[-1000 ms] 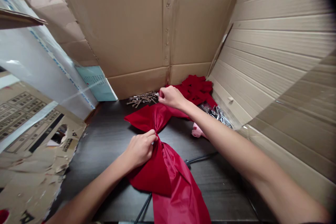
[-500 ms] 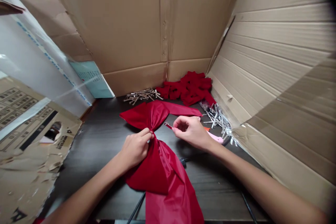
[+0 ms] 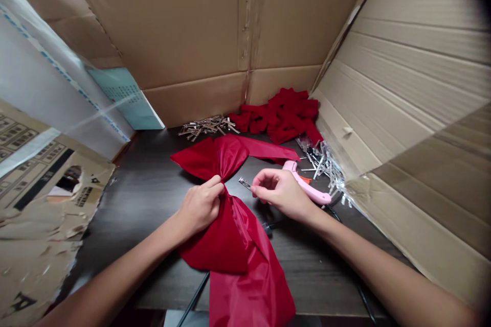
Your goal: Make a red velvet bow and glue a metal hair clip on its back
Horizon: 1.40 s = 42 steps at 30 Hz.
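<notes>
A large red fabric bow [image 3: 215, 245] lies across the dark table, its long tail hanging over the near edge. My left hand [image 3: 201, 202] pinches its gathered middle, fingers closed on the folds. To the right of that knot, my right hand [image 3: 282, 191] holds a small metal hair clip [image 3: 244, 183] between thumb and fingertips. The clip's free end points left toward the bow's middle and stays apart from the fabric. Behind my right hand rests a pink-handled glue gun [image 3: 312, 189], partly covered by the hand.
At the back lie a pile of metal clips [image 3: 209, 126] and a heap of red fabric strips [image 3: 286, 115]. More silvery clips [image 3: 324, 163] spill at the right. Cardboard walls [image 3: 192, 25] enclose the table [image 3: 141, 179]. A black cable [image 3: 195, 296] runs under the bow.
The clip has turned in my right fingers, now showing its metal side instead of a red one. More of the pink handle shows. My left hand keeps its pinch; the camera view has shifted slightly.
</notes>
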Tool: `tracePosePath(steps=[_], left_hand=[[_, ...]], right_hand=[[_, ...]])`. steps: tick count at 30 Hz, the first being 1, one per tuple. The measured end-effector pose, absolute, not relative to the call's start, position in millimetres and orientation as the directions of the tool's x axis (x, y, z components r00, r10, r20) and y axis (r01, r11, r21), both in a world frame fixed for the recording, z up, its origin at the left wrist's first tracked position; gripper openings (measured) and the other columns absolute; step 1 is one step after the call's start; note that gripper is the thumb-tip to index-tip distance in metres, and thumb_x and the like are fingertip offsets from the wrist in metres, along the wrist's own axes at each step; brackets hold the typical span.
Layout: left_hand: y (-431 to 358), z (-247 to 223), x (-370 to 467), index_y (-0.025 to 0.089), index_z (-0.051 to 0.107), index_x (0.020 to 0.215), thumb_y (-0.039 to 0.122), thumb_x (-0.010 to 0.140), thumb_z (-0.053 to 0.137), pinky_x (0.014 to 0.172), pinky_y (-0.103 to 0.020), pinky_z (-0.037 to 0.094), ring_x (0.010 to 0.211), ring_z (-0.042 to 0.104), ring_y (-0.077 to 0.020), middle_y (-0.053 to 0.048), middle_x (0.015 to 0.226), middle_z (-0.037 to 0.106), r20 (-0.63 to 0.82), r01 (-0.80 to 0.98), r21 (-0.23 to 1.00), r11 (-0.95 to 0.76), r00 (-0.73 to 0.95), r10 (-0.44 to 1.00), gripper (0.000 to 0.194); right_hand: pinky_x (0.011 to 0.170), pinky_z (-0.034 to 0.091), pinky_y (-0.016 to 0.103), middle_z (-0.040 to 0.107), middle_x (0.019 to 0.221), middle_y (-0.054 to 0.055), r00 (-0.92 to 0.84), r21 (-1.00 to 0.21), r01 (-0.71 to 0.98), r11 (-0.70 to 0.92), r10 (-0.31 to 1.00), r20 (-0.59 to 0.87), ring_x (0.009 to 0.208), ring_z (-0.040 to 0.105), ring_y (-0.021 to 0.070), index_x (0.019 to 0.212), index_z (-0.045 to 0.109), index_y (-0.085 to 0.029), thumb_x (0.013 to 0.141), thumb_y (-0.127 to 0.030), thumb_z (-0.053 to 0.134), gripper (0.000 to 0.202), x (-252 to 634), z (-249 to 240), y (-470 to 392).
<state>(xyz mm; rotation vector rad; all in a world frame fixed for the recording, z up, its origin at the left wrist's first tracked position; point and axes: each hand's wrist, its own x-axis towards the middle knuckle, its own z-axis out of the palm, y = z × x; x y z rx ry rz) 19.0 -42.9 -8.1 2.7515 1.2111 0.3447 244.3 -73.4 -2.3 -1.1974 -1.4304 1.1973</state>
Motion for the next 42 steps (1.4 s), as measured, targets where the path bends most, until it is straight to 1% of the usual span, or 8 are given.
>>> tracePosePath(steps=[3,9,16,23,28,33,37,42], left_hand=[[-43,-10,19,0.019,0.052,0.078,0.003,0.076,0.037,0.062,-0.029,0.036,0.068,0.051,-0.0177,-0.003,0.082,0.049,0.182,0.703,0.232,-0.673,0.648,0.740,0.022],[-31,-15,14,0.018,0.054,0.072,-0.003,0.065,0.039,0.064,-0.028,0.038,0.070,0.051,-0.0174,-0.003,0.075,0.050,0.335,0.561,0.456,-0.691,0.611,0.717,0.026],[-24,-9,5,0.015,0.062,0.079,-0.004,0.066,0.039,0.066,-0.025,0.043,0.072,0.056,-0.0148,-0.003,0.078,0.061,0.449,0.474,0.544,-0.692,0.533,0.718,0.033],[-27,-4,0,0.015,0.065,0.086,-0.003,0.073,0.042,0.063,-0.025,0.041,0.066,0.053,-0.0133,-0.003,0.078,0.062,0.544,0.433,0.556,-0.709,0.456,0.705,0.031],[-40,3,5,0.014,0.066,0.096,0.011,0.085,0.053,0.063,-0.025,0.044,0.065,0.055,-0.0126,-0.004,0.082,0.063,0.503,0.415,0.576,-0.704,0.500,0.705,0.017],[-58,8,15,0.017,0.064,0.115,0.022,0.090,0.059,0.074,-0.026,0.048,0.080,0.063,-0.0152,-0.006,0.092,0.069,0.406,0.345,0.600,-0.722,0.646,0.647,0.026],[-65,8,17,0.019,0.068,0.107,0.024,0.088,0.063,0.072,-0.024,0.048,0.076,0.065,-0.0141,-0.004,0.086,0.072,0.398,0.309,0.632,-0.711,0.658,0.640,0.020],[-69,7,18,0.018,0.065,0.106,0.030,0.081,0.072,0.062,-0.022,0.046,0.064,0.058,-0.0123,-0.001,0.076,0.067,0.370,0.299,0.646,-0.703,0.683,0.630,0.029]], right_hand=[[0.042,0.035,0.020,0.062,0.059,0.000,-0.120,-0.997,0.073,0.033,0.992,0.024,0.045,0.047,0.0083,0.069,0.060,-0.016,0.069,-0.029,0.067,0.015,244,-2,-72],[0.041,0.034,0.020,0.061,0.058,-0.001,-0.154,-0.998,0.057,0.024,0.988,0.015,0.044,0.046,0.0080,0.069,0.060,-0.016,0.069,-0.030,0.066,0.016,237,-1,-73],[0.045,0.037,0.021,0.060,0.061,0.000,-0.164,-0.984,0.151,0.093,0.984,0.068,0.049,0.050,0.0097,0.074,0.063,-0.015,0.073,-0.026,0.061,0.012,232,-5,-77],[0.050,0.039,0.023,0.057,0.063,-0.001,-0.196,-0.993,0.084,0.089,0.978,0.071,0.051,0.052,0.0102,0.077,0.061,-0.015,0.075,-0.026,0.061,0.012,228,-7,-79],[0.056,0.041,0.024,0.061,0.072,0.000,-0.227,-0.989,0.078,0.127,0.968,0.106,0.060,0.054,0.0113,0.082,0.063,-0.015,0.076,-0.023,0.063,0.010,227,-6,-83],[0.057,0.041,0.024,0.061,0.072,0.000,-0.262,-0.986,0.047,0.163,0.954,0.145,0.061,0.053,0.0109,0.083,0.065,-0.015,0.077,-0.021,0.064,0.009,225,-1,-86],[0.053,0.039,0.023,0.058,0.064,-0.003,-0.259,-0.994,-0.102,0.045,0.963,0.070,0.055,0.050,0.0095,0.080,0.064,-0.014,0.072,-0.027,0.073,0.017,226,1,-87],[0.052,0.037,0.021,0.058,0.062,-0.004,-0.298,-0.934,-0.333,-0.126,0.954,-0.022,0.052,0.048,0.0078,0.079,0.067,-0.014,0.066,-0.026,0.080,0.022,225,1,-91]])
